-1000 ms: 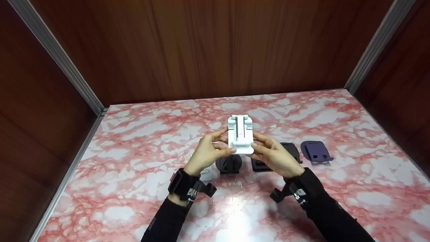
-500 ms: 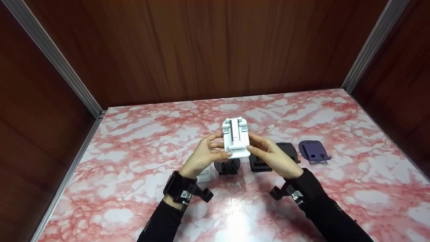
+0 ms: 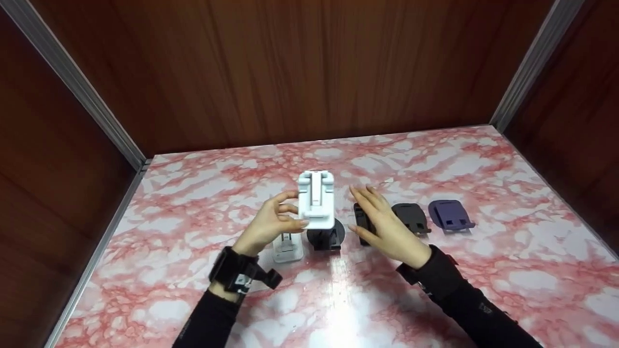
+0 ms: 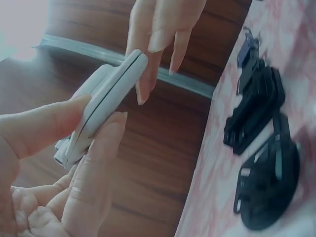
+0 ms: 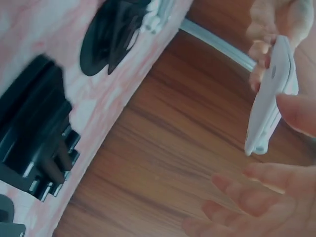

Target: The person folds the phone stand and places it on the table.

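Observation:
A white folding phone stand (image 3: 316,208) is held up above the table, folded flat. My left hand (image 3: 263,224) pinches its left edge between thumb and fingers; the left wrist view shows the thumb on one face of the phone stand (image 4: 111,94) and fingers on the other. To its right, my right hand (image 3: 389,232) is apart from the stand, fingers extended, holding nothing. In the right wrist view the right hand (image 5: 266,197) has a gap between its thumb and fingers, near the stand's free edge.
On the marbled red-and-white table (image 3: 217,193) lie a second white stand (image 3: 288,250), a round black stand (image 3: 321,238), a black stand (image 3: 361,223) partly behind the right hand, a dark grey one (image 3: 411,215) and a purple one (image 3: 449,215). Wood-patterned walls (image 3: 290,72) enclose the table.
My right hand has let go of the white phone stand and straightened its fingers. My left hand has carried the stand leftward, uncovering more of the second white stand.

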The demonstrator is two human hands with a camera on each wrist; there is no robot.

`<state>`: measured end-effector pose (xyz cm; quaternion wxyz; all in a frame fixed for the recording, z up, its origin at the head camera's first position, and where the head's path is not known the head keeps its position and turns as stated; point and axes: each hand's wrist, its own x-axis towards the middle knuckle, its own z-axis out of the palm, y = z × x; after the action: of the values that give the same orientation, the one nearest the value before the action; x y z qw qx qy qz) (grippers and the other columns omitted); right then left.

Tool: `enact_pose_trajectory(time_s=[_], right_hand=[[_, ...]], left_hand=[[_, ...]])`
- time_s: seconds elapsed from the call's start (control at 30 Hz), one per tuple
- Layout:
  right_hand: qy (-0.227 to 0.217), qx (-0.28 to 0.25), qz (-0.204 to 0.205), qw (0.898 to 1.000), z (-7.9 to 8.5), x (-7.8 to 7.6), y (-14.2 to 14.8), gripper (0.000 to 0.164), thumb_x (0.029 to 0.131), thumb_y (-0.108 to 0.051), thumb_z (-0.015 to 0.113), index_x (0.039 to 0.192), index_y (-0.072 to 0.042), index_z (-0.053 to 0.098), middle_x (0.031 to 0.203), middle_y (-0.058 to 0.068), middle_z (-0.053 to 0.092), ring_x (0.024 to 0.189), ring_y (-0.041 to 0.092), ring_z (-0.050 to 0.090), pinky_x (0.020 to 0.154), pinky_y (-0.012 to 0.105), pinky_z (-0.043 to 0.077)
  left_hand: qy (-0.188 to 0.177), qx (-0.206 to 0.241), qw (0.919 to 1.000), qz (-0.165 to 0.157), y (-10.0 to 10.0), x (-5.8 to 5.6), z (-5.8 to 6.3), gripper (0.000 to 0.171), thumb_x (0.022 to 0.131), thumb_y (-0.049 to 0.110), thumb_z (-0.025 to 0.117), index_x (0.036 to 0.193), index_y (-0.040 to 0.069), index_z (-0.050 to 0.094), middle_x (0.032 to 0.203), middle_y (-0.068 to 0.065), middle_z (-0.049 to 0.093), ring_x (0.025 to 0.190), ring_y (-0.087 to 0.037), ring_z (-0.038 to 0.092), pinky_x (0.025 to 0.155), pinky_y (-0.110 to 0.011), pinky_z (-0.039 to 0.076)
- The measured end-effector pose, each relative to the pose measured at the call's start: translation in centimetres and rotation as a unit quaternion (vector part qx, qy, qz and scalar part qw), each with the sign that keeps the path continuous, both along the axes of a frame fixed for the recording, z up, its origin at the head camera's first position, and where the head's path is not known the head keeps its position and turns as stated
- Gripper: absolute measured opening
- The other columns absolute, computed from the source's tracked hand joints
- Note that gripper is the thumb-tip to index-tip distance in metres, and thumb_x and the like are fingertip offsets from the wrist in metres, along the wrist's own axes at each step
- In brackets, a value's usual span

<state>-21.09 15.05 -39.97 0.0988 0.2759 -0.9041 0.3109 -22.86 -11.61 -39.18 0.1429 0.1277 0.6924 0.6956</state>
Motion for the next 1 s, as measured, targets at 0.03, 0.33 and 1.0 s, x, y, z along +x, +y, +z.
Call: enact_pose_trajectory(time_s=[0.03, 0.33, 1.0], right_hand=[[0.004, 0.012, 0.002, 1.000, -0.1, 0.0, 0.1, 0.074, 0.088, -0.024, 0.063, 0.148, -0.015, 0.020, 0.151, 0.017, 0.025, 0.142, 0.037, 0.013, 0.114, 0.058, 0.017], [0.080, 0.115, -0.023, 0.990, -1.4, 0.4, 1.0, 0.078, 0.087, -0.025, 0.064, 0.149, -0.016, 0.017, 0.154, 0.010, 0.020, 0.144, 0.032, 0.006, 0.112, 0.063, 0.011], [0.088, 0.171, -0.056, 0.980, -3.5, 0.5, 3.4, 0.081, 0.086, -0.026, 0.065, 0.149, -0.018, 0.016, 0.156, 0.008, 0.014, 0.144, 0.032, 0.009, 0.111, 0.066, 0.010]], left_hand=[[0.001, -0.005, 1.0000, 0.003, -0.4, 0.1, 0.0, 0.070, 0.075, -0.004, 0.070, 0.136, 0.003, 0.036, 0.094, -0.007, 0.061, 0.077, -0.016, 0.065, 0.077, -0.034, 0.058], [-0.023, -0.032, 0.9981, 0.047, -4.7, 1.0, -1.4, 0.069, 0.076, 0.000, 0.072, 0.136, 0.004, 0.038, 0.104, -0.014, 0.061, 0.084, -0.019, 0.065, 0.085, -0.048, 0.053], [-0.084, -0.146, 0.9831, 0.073, -12.6, 2.3, -6.3, 0.069, 0.077, 0.000, 0.069, 0.136, -0.007, 0.033, 0.101, -0.015, 0.062, 0.083, -0.017, 0.063, 0.078, -0.033, 0.058]])
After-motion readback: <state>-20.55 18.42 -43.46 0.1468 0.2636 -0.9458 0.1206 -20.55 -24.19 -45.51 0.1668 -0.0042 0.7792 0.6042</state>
